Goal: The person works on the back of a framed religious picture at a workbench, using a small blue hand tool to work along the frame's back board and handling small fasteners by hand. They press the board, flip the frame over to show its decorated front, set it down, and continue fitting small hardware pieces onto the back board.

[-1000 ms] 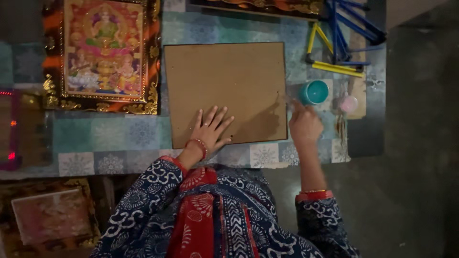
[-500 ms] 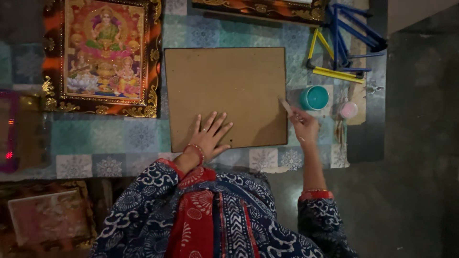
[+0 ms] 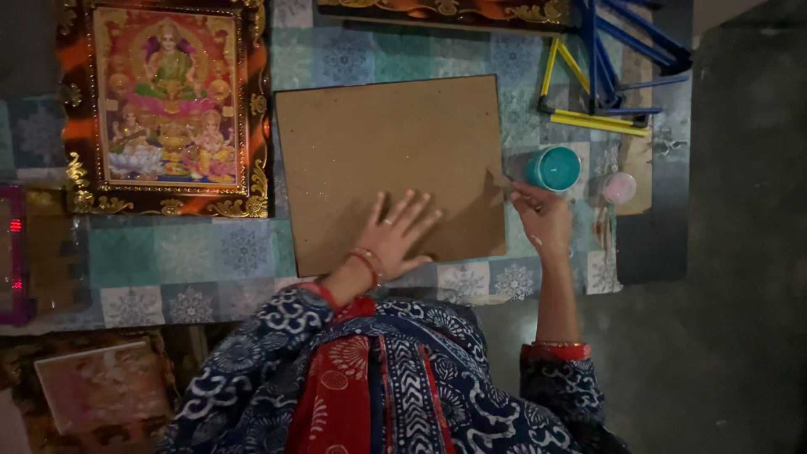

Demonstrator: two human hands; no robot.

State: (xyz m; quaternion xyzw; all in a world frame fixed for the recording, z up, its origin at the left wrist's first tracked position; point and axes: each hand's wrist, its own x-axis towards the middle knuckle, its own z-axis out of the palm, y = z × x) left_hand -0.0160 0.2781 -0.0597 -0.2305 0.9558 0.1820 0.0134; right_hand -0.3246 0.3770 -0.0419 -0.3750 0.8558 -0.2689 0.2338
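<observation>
A brown backing board [image 3: 387, 143] lies flat on the patterned table cover [image 3: 193, 261]. My left hand [image 3: 395, 235] rests palm down on the board's near edge, fingers spread. At the board's right edge, my right hand [image 3: 542, 219] pinches a small brown pointed piece [image 3: 498, 179]. A teal round pot [image 3: 552, 168] stands just right of that hand, touching nothing I can tell.
A gold-framed religious picture [image 3: 172, 105] lies left of the board. Blue and yellow rods [image 3: 601, 76] sit at the far right, a small pink pot [image 3: 619, 187] beside the teal one. Another frame's edge [image 3: 445, 10] lies along the far side. A dark floor is at right.
My right hand has moved left from beside the teal pot to the board's right edge, now holding a small piece there. My left hand stays on the board.
</observation>
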